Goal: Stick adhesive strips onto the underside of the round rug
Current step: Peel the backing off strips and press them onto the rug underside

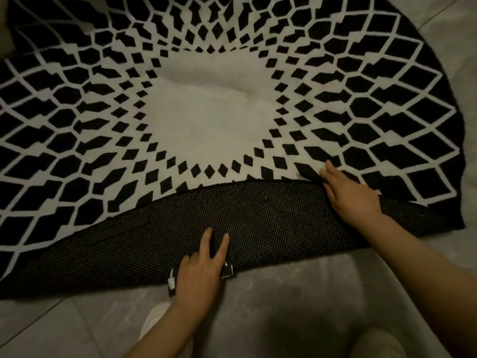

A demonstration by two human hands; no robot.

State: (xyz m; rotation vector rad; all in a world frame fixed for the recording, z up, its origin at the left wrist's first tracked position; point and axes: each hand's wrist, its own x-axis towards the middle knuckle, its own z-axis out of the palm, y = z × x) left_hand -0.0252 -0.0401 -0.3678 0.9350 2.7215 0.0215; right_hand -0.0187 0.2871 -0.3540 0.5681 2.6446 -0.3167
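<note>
Round rug: one strip down, a second going on

Round rug [232, 112] lies pattern-up on the pale tiled floor [309, 306], with its near edge folded back over the top so a crescent of dark, dotted underside [271, 218] faces up. All places below are given from that folded flap.

Done so far, as far as can be seen: one dark adhesive strip [118, 229] already sits on the flap's left part, lying at a slant and flat against the backing.

In hand now — the left hand [200, 270] rests at the flap's near edge, about its middle, with two fingers straight and spread in a V, pressing down on the backing. Beneath the palm a black-and-white piece [227, 271] shows on both sides of the hand; it may be a strip's liner or a turned-up bit of rug edge, and I cannot tell which. The right hand [348, 195] lies at the fold line on the flap's right part, fingers extended and released, pinning the fold so it does not fall back.

Left to do, by my judgement: the flap's right part shows no strip, and the rest of the underside is hidden beneath the rug — so most of the rim likely awaits strips. I would put the task at an early-to-middle stage.
</note>
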